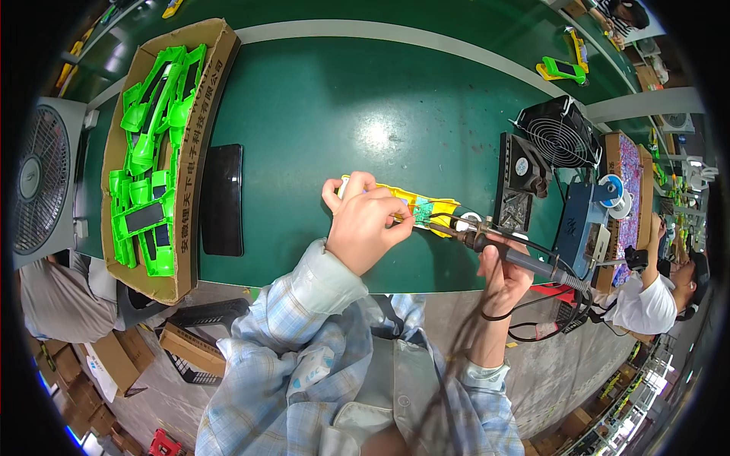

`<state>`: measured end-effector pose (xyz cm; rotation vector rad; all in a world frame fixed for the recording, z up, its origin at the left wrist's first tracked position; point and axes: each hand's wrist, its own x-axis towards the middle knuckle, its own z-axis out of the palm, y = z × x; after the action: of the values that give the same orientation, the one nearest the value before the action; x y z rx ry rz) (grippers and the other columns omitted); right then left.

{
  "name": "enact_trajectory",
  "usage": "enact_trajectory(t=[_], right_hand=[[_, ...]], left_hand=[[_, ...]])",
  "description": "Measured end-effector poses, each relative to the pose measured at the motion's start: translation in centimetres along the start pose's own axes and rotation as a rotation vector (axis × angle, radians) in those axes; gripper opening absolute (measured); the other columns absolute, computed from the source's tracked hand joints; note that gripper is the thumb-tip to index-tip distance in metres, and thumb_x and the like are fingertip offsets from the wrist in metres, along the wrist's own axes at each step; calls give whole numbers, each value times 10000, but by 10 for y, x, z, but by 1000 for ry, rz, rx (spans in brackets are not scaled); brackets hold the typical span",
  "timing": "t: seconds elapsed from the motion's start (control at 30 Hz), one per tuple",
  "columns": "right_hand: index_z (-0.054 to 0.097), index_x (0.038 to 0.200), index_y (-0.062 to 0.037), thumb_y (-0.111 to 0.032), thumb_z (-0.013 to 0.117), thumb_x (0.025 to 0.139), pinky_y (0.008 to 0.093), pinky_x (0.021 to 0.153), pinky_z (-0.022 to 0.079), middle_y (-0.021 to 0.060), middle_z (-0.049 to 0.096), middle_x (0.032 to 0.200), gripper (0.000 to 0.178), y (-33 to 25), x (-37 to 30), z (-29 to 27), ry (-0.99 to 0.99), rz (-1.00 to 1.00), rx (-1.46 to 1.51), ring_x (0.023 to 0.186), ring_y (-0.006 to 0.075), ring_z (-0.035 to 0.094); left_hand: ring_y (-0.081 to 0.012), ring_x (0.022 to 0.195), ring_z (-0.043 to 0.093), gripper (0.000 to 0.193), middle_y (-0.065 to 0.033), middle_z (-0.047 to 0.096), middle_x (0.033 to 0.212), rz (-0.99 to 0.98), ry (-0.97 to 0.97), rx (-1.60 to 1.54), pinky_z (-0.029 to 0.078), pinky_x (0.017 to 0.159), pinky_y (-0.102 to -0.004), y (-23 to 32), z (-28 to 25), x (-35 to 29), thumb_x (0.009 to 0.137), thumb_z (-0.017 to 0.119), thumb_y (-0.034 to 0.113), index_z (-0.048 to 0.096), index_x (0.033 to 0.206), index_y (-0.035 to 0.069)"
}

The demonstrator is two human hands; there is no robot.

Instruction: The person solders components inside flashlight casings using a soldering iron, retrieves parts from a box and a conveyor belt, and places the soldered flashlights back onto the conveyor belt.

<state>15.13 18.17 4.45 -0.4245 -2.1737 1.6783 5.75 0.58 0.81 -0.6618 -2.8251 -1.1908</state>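
A yellow plastic casing (447,206) with a green circuit board (423,210) inside lies on the green bench in front of me. My left hand (368,222) is closed over the casing's left part, its thumb and forefinger pinched beside the board. Whatever small part may sit between those fingertips is hidden. In my right hand (506,275) is a soldering iron (525,261) with a dark handle. Its metal tip points left and reaches the board's right side; whether it touches cannot be made out. A cable trails from the handle's right end.
At left stands a cardboard box (204,144) of green plastic housings (156,144), beside a black tray (223,199). A black fan (559,135), a blue device (579,228) and a solder spool (614,196) stand at right. Another person (646,300) works on the far right.
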Motion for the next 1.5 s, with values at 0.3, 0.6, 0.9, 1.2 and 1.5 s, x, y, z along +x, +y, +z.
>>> enact_trajectory(t=[0.3,0.6,0.9,1.2,1.5], right_hand=[[563,945,36,-64,617,760,176,491,385,77,569,809,217,1,-1,-2,-20,-8,-24,540,75,481],[555,919,40,-113,584,771,187,418,336,64,535,638,215,-1,-4,-3,73,-93,15,468,83,443],[561,967,29,-54,603,760,166,456,350,66,568,790,226,0,-9,-8,20,-27,41,524,62,455],[558,968,32,-40,599,763,164,463,355,72,567,812,221,3,-10,-9,-4,-37,62,535,63,459],[554,938,43,-112,561,788,186,436,361,72,547,663,216,2,-7,-3,7,-40,-35,489,82,458]], left_hand=[[-157,836,407,71,66,507,548,3,-3,-28,183,784,-411,-1,0,-1,597,667,197,611,592,154],[-161,830,407,76,58,500,542,3,8,-42,182,773,-413,0,0,-1,599,658,200,607,582,147],[-152,849,399,84,61,491,541,-17,8,-44,173,786,-421,1,1,-2,607,657,210,604,582,149],[-158,864,403,77,58,480,537,-52,15,-36,176,788,-410,4,2,-3,613,660,213,613,602,153],[-170,861,412,75,39,484,512,-41,16,-25,176,786,-399,2,3,-4,611,661,217,624,610,151]])
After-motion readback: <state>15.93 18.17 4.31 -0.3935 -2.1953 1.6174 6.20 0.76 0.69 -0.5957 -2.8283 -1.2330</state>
